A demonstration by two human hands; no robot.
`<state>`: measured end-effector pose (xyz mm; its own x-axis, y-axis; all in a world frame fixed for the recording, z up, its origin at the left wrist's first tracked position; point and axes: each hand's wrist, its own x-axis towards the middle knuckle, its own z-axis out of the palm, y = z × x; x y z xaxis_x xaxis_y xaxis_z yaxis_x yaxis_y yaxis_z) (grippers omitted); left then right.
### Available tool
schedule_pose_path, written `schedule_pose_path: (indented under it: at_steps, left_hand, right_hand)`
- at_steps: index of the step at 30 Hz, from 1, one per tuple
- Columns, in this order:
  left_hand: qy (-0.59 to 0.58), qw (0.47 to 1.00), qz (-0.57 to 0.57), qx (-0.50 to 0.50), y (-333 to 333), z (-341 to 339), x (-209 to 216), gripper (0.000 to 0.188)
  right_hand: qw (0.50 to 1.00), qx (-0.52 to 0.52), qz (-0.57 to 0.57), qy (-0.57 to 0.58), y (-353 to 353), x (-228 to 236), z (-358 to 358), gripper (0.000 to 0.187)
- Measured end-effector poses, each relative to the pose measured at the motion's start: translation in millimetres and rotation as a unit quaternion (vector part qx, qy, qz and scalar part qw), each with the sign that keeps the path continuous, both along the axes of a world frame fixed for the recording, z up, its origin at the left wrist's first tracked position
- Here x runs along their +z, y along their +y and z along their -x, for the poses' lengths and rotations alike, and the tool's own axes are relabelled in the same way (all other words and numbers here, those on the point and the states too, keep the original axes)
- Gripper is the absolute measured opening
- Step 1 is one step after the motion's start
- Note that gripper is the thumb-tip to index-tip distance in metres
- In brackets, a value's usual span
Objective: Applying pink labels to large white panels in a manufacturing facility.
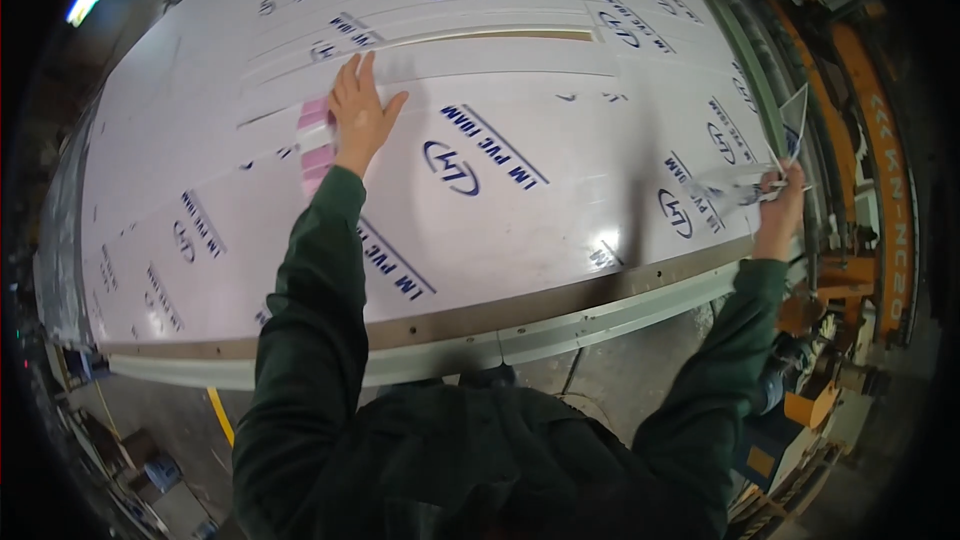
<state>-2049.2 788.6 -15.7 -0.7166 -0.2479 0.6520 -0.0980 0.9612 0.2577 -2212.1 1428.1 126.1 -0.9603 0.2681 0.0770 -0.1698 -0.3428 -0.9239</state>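
A large white foam board point(560, 210) with blue printing covers the table in front of me. My left hand point(362, 118) is on it with its fingers spread, holding nothing. Right beside that hand, partly under it, is a pink-and-white striped patch point(316, 155); I cannot tell whether it lies loose or stuck. Beyond the fingertips runs a long, narrow opening point(540, 36) showing brown below, with cut lines about it. At the board's right edge, my right hand point(783, 205) is closed on crumpled, thin printed film point(742, 188). A pointed piece of it stands up above the fingers.
The table's front edge has a brown strip point(455, 325) and a pale metal rail point(440, 358). Along the right side stand a green rail point(755, 90) and an orange machine frame point(880, 170). A yellow line point(221, 416) marks the floor at lower left.
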Motion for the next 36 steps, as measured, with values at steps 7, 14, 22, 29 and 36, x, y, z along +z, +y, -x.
schedule_pose_path:
  at_steps: [7, 14, 22, 29, 36]
  left_hand:
    - [-0.103, 0.871, -0.245, 0.413, -53.3, -101.2, -3.2, 0.100]
    - [-0.238, 0.863, -0.332, 0.298, -70.1, -117.2, 11.8, 0.070]
    - [-0.234, 0.875, -0.354, 0.234, -52.5, -175.5, 7.1, 0.063]
    - [-0.183, 0.913, -0.328, 0.161, -24.4, -183.0, -10.4, 0.046]
    - [-0.118, 0.904, -0.304, 0.278, -42.4, -138.5, -15.1, 0.053]
  right_hand:
    - [0.982, 0.014, -0.186, -0.013, -204.0, -155.1, -94.4, 0.029]
    - [0.798, 0.033, -0.601, 0.031, -215.1, -125.5, -107.3, 0.045]
    - [0.817, -0.047, -0.569, 0.081, -208.2, -83.0, -124.3, 0.047]
    - [0.770, -0.065, -0.620, 0.135, -205.2, -94.0, -166.1, 0.047]
    - [0.713, -0.145, -0.656, 0.200, -181.4, -83.7, -203.8, 0.045]
